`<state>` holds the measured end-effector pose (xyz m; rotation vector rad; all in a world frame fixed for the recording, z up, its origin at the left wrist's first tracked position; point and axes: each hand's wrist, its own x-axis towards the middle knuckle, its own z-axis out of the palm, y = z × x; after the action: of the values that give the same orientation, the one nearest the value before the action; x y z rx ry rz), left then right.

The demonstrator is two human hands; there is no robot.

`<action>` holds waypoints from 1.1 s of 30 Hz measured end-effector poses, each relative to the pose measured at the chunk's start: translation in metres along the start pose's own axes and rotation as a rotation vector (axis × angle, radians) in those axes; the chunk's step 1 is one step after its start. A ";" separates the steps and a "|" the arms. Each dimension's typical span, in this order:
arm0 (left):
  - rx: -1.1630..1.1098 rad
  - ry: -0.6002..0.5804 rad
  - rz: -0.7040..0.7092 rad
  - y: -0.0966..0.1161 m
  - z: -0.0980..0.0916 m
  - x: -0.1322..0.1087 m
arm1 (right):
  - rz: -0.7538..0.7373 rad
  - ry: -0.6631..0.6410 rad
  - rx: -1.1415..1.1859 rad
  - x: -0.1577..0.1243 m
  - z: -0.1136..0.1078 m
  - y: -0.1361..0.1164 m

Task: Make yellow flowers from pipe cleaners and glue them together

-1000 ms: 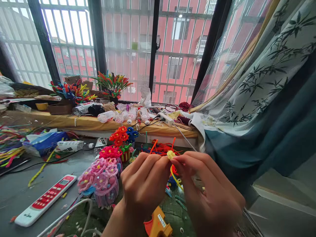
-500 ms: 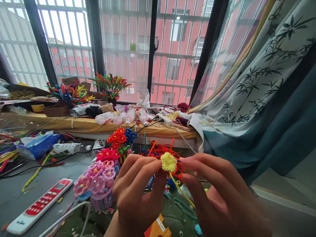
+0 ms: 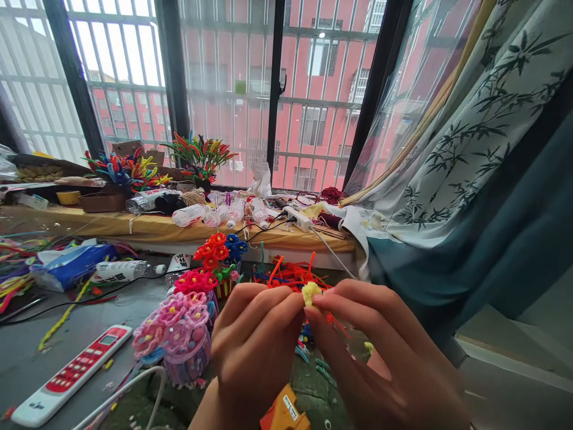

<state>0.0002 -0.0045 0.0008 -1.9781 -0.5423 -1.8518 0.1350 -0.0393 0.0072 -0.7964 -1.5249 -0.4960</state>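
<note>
A small fuzzy yellow pipe-cleaner flower (image 3: 310, 292) is pinched between both hands above the table. My left hand (image 3: 259, 334) grips it from the left, fingers closed. My right hand (image 3: 380, 346) presses on it from the right with thumb and fingertips, covering part of it. The yellow stem is hidden behind the fingers. Behind the hands lies a heap of red pipe cleaners (image 3: 295, 273). Left of my left hand stands a striped pot (image 3: 188, 358) of pink pipe-cleaner flowers (image 3: 179, 316), with red flowers (image 3: 213, 251) behind it.
A white remote-like handset (image 3: 74, 373) lies at the left, near a white cable (image 3: 134, 388). A plastic bottle (image 3: 120, 270) and a blue packet (image 3: 74, 263) are farther back. An orange-yellow tool (image 3: 289, 412) lies below the hands. Bottles and a power strip (image 3: 298, 218) line the windowsill.
My right hand has moved left and closed onto the yellow flower, which is now more covered. The stem that hung toward the right is out of sight.
</note>
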 end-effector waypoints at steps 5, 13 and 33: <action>0.043 0.007 0.019 0.002 -0.001 -0.002 | 0.321 0.006 0.283 0.001 0.001 -0.007; -0.041 0.009 -0.033 0.002 0.001 0.002 | 0.585 -0.062 0.544 0.007 -0.003 -0.002; -0.553 -0.251 -0.484 -0.007 -0.001 0.006 | 0.551 -0.140 0.666 0.000 0.011 0.011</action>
<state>-0.0042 0.0006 0.0072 -2.6531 -0.6838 -2.2312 0.1356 -0.0237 0.0037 -0.6812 -1.3892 0.4677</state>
